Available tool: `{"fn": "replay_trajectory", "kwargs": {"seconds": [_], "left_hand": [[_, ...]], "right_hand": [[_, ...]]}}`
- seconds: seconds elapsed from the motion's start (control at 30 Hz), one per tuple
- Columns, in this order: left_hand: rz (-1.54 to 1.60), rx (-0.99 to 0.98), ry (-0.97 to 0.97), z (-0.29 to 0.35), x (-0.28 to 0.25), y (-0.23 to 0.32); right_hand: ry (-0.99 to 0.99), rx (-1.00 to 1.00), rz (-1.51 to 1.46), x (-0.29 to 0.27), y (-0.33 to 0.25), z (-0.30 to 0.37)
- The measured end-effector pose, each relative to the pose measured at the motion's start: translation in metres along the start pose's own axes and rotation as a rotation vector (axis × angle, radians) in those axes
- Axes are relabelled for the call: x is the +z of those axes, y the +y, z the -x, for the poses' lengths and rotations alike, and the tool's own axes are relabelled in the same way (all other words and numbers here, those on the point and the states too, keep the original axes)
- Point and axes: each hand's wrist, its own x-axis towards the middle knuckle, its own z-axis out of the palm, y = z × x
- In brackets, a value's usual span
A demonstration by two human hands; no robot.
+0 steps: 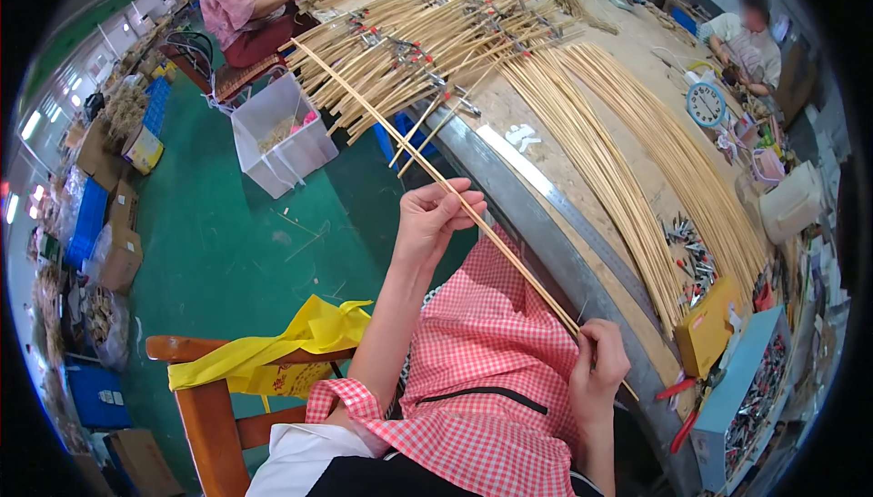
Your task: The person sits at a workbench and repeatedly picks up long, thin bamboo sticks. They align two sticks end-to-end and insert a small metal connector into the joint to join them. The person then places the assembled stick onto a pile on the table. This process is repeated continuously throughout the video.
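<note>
A red-and-white gingham apron [509,329], crossed by a slim curved black strip [496,392], is worn with a gathered ruffle [356,399] of the same check at the left arm [373,351] — white sleeve cloth [305,462] beside it, black cloth [409,481] next to that — while left hand [438,220] and right hand [600,359] are both bare.
</note>
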Motion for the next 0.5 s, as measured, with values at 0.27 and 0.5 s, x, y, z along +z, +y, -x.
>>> {"fn": "replay_trajectory", "kwargs": {"seconds": [0.27, 0.5], "left_hand": [[0.034, -0.002, -0.008, 0.0012, -0.0035, -0.0017], [0.011, 0.023, -0.021, 0.0016, -0.0035, -0.0032]], "right_hand": [[-0.058, -0.012, -0.018, -0.0004, -0.0022, 0.0009], [-0.110, -0.018, -0.059, 0.0007, 0.0012, 0.0040]]}}
